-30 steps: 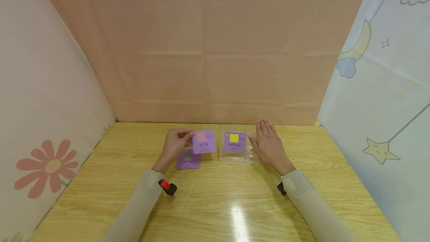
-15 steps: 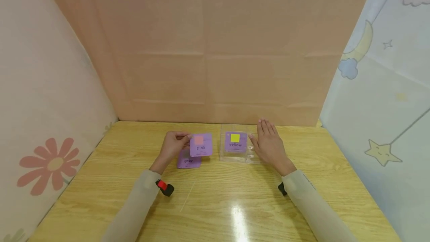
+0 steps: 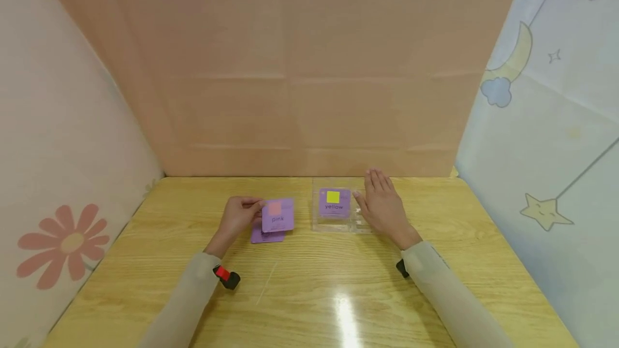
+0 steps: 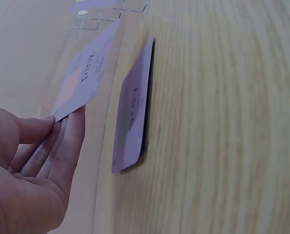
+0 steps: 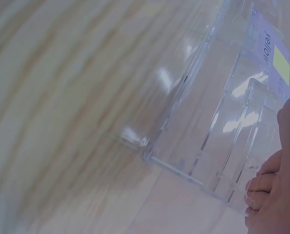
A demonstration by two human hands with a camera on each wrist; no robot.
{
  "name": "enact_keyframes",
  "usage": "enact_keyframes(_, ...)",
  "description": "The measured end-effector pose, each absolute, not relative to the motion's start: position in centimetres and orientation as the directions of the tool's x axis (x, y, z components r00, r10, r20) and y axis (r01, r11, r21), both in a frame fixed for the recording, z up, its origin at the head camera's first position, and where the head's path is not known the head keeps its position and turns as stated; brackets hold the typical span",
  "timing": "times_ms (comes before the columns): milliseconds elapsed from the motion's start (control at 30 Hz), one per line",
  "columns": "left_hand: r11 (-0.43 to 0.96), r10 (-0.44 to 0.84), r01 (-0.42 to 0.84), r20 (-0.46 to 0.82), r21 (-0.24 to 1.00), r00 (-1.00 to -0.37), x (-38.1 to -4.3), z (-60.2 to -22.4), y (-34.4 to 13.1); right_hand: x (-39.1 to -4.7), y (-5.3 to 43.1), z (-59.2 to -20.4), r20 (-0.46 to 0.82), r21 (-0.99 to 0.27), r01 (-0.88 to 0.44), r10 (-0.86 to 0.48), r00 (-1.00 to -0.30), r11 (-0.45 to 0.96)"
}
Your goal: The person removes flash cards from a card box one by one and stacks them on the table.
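Observation:
Between thumb and fingers my left hand (image 3: 237, 219) pinches the left edge of a purple flash card marked "pink" (image 3: 278, 216). The left wrist view shows this card held above the table, beside the purple "grey" card (image 4: 133, 112), which lies low on the wood. In the head view the pink card covers most of the grey one. To the right stands a clear plastic tray (image 3: 333, 228) with a purple "yellow" card (image 3: 335, 204) in its left part. My right hand (image 3: 385, 205) rests with straight fingers over the right part of the tray, thumb pointing toward the yellow card.
A light wooden table (image 3: 309, 294) spreads out in front of me. Along its back edge rises a plain tan backdrop (image 3: 290, 95). Printed cloth walls flank it, with a red flower (image 3: 72, 243) on the left and a yellow star (image 3: 546, 212) on the right.
My left hand has drawn the pink card leftward and down, so that it now overlaps the grey card more and hides its word in the head view. My right hand has stayed on the tray.

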State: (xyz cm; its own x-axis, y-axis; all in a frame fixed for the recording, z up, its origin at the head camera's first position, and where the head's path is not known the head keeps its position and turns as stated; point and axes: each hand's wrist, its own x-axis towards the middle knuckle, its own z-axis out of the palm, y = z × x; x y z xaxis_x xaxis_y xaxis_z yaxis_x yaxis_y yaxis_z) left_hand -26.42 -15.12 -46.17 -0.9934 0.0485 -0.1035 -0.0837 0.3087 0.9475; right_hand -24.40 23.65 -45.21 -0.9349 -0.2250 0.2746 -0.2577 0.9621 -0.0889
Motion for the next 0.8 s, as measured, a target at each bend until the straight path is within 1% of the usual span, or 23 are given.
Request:
enact_keyframes(233,0.339,0.063,-0.11,-0.139,0.934,-0.988,-26.3,-46.6,-16.0,-24.4,23.5,-45.1,0.272,-0.078,-0.26,-0.23,-0.934,0.963)
enact_keyframes(533,0.386,0.08,-0.113,-0.155,0.916,-0.985,-26.2,-46.4,-16.8,-24.4,23.6,-45.1,0.26,-0.098,-0.247,-0.215,-0.941,0.964)
enact_keyframes(800,0.369,0.079,-0.124,-0.164,0.921,-0.983,-26.1,-46.8,-17.3,-24.4,23.5,-45.0,0.248,-0.089,-0.244,-0.215,-0.944,0.966)
